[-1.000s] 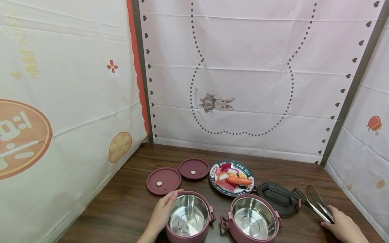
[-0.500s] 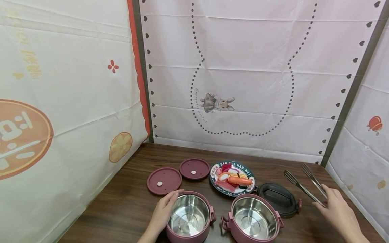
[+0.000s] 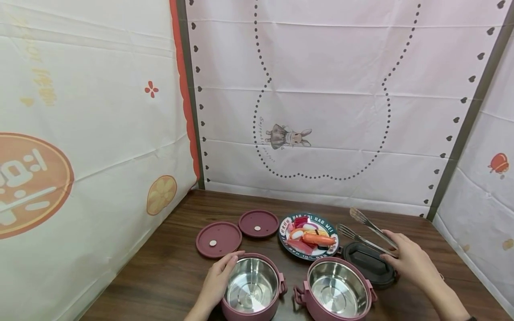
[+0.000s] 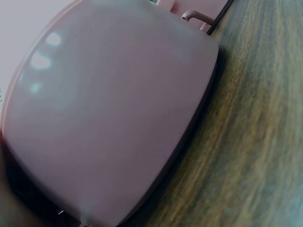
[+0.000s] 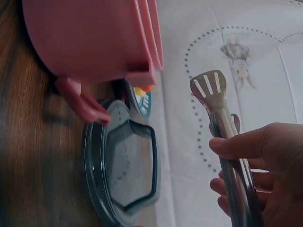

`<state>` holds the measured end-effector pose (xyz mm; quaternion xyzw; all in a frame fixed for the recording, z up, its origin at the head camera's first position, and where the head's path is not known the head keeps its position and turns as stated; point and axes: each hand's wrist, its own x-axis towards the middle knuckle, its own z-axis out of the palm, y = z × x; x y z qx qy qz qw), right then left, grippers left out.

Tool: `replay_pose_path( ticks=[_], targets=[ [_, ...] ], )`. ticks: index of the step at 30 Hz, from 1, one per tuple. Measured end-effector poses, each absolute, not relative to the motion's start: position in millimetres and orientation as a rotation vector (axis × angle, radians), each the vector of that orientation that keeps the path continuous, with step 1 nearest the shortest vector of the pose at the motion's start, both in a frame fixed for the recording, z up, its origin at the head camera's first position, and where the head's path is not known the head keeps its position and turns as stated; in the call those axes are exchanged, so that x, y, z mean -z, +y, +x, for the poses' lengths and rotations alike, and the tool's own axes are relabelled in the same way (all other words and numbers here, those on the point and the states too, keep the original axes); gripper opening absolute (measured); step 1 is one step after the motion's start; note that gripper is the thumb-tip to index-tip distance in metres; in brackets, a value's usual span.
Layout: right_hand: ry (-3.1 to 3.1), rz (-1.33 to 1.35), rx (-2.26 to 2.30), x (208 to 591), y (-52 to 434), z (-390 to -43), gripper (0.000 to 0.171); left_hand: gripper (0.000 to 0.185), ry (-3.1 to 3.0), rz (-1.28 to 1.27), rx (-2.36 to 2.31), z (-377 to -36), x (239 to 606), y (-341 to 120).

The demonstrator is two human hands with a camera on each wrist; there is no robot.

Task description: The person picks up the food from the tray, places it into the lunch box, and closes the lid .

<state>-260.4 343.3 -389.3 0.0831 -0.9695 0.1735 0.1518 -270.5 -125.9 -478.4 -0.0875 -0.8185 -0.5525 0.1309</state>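
My left hand holds the left side of a pink pot with a bare steel inside, its fingertips at the rim. That pot's outer wall fills most of the left wrist view. In my right hand is a pair of metal tongs, gripped by the handles, slotted ends pointing up and to the left. The tongs' arms stand apart above the dark oval lid. The right wrist view shows my thumb pressing one side of the tongs and curled fingers behind.
A second pink pot stands right of the first, handles out. Behind are two maroon round lids and a patterned plate piled with toy food, including an orange carrot-like piece. Fabric walls enclose the wooden table.
My right hand has lifted the tongs off the table's right side and carried them left and up, over the dark lid. The left hand stays on the pot.
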Motion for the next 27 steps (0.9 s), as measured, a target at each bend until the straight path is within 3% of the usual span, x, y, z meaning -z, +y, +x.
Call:
replay_pose_path(
  ticks=[16, 27],
  targets=[
    [-3.049, 0.392, -0.501, 381.0, 334.0, -297.2, 0.050, 0.030, -2.388, -0.253, 1.579, -270.0, 478.1, -126.6],
    [-3.066, 0.398, -0.368, 386.0, 326.8, -301.7, 0.040, 0.029, -2.379, -0.262, 1.596, -269.3, 477.8, -126.9]
  ],
)
